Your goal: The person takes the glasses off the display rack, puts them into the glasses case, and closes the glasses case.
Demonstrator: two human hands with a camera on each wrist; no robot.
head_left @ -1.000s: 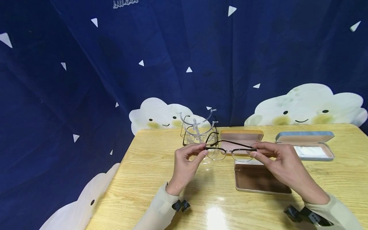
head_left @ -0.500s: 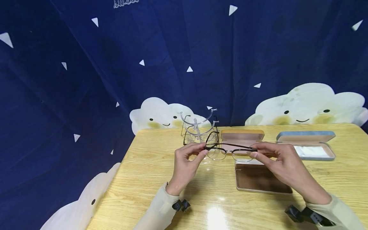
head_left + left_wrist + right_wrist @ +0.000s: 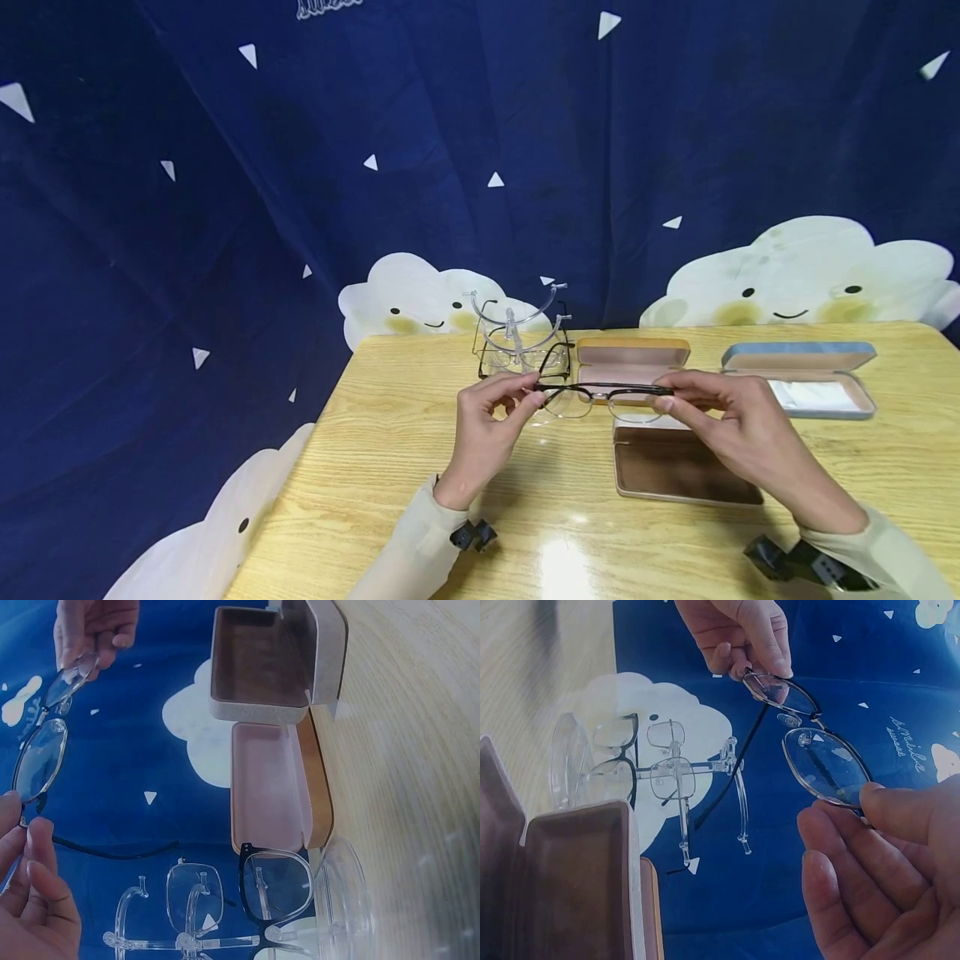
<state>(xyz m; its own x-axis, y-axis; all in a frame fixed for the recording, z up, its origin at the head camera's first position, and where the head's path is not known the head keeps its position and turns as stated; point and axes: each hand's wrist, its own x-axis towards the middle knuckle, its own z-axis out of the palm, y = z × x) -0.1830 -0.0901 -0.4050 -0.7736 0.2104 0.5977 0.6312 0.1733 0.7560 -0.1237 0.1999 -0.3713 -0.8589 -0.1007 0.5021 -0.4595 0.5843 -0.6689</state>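
Note:
A pair of eyeglasses (image 3: 598, 397) with black brow bars and clear lenses is held up over the table between both hands. My left hand (image 3: 487, 433) pinches its left end with thumb and fingers. At the other end, my right hand (image 3: 750, 437) pinches the corner by the hinge. One black temple lies folded along the top of the frame in the head view. The other temple (image 3: 731, 772) sticks out from the left-hand end, away from me. Both lenses (image 3: 41, 761) show in the left wrist view, with fingertips covering the outer corners.
Behind the left hand stands a clear display rack (image 3: 512, 329) bearing other glasses. An open brown-lined case (image 3: 682, 471) lies under the right hand. Open orange (image 3: 632, 354) and blue (image 3: 795, 357) cases stand farther back, the blue one holding a white cloth (image 3: 810, 396).
The right-hand temple has swung down and inward, from slanting above the frame to lying along its top. Both hands keep their pinch and have barely moved.

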